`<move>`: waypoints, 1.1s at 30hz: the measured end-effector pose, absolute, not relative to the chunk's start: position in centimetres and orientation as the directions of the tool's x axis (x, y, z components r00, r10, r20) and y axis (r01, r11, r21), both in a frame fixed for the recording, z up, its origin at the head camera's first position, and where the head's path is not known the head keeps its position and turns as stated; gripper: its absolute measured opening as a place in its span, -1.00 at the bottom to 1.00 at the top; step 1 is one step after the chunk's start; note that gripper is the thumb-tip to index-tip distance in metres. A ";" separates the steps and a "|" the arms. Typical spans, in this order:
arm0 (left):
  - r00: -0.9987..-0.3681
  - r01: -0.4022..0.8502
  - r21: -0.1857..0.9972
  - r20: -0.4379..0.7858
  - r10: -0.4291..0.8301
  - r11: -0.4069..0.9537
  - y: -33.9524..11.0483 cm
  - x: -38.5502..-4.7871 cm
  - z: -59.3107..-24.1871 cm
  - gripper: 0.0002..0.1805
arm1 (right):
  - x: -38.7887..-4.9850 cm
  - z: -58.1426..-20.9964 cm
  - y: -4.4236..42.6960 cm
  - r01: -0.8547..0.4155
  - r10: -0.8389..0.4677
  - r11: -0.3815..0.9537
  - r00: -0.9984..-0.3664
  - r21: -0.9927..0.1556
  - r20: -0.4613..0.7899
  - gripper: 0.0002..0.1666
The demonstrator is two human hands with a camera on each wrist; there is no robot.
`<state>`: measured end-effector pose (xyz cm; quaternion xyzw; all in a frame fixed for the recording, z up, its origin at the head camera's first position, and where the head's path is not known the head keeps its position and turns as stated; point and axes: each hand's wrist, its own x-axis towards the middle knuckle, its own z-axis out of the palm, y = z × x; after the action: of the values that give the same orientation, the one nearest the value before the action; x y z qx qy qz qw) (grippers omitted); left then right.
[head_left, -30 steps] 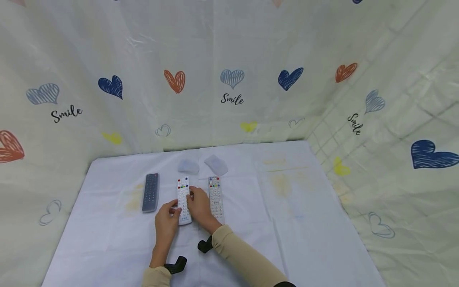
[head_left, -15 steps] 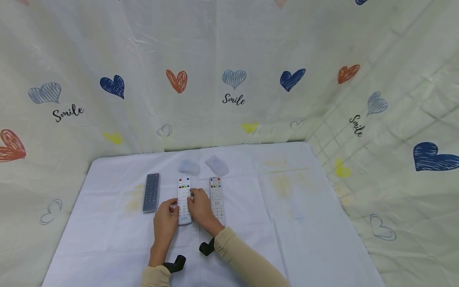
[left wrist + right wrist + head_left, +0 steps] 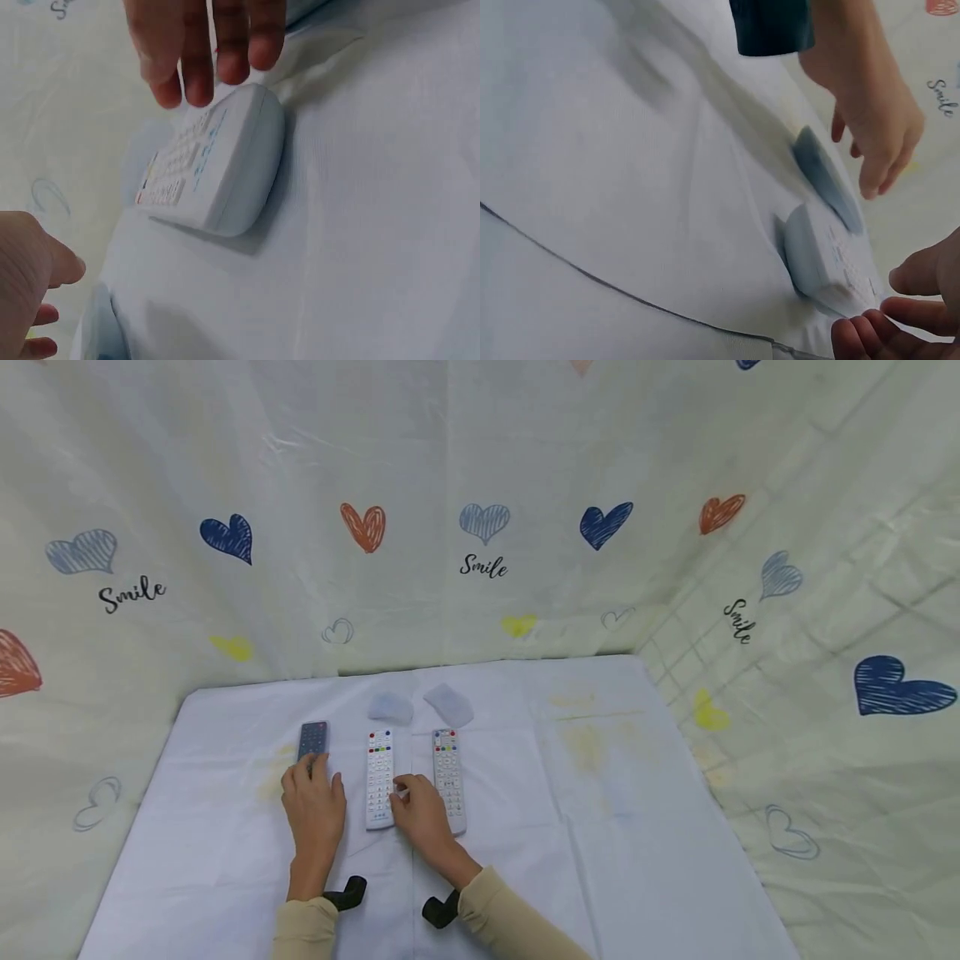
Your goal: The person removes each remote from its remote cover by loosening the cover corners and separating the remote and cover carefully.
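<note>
Three remote controls lie side by side on the table. My left hand (image 3: 313, 814) hovers at the near half of the dark remote (image 3: 312, 739) on the left, its fingers spread and hiding that half; contact cannot be told. The white remote (image 3: 379, 777) in the middle lies flat, buttons up. Close to its right edge is my right hand (image 3: 424, 817), fingers loosely bent and holding nothing. This hand partly covers the near left side of the right-hand white remote (image 3: 447, 764). In the left wrist view, the fingers (image 3: 199, 67) appear over the middle remote (image 3: 232, 165).
Two translucent, pale pieces (image 3: 391, 707) (image 3: 450, 704) lie behind the white remotes. A white cloth (image 3: 525, 860) covers the table. Heart-printed curtain (image 3: 420, 593) hangs at the back and sides. Each wrist wears a black mount (image 3: 349, 893).
My left hand has left the middle remote's left edge and moved left to the dark remote. My right hand has drawn slightly back toward me, its fingers off the middle remote's edge.
</note>
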<state>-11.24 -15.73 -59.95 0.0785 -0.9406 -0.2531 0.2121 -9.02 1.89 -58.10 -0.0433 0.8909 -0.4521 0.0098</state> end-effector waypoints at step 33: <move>-0.878 -0.092 0.883 0.146 -0.456 0.459 -19.1 -10.2 -57.9 -0.62 | -4.4 -55.1 4.6 -0.088 -0.244 0.366 -0.970 -0.926 -0.005 -0.70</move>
<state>-10.18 -19.14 -57.94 0.1642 -0.8340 -0.4933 0.1845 -4.38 4.63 -55.11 -0.1007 0.8235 -0.5539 0.0707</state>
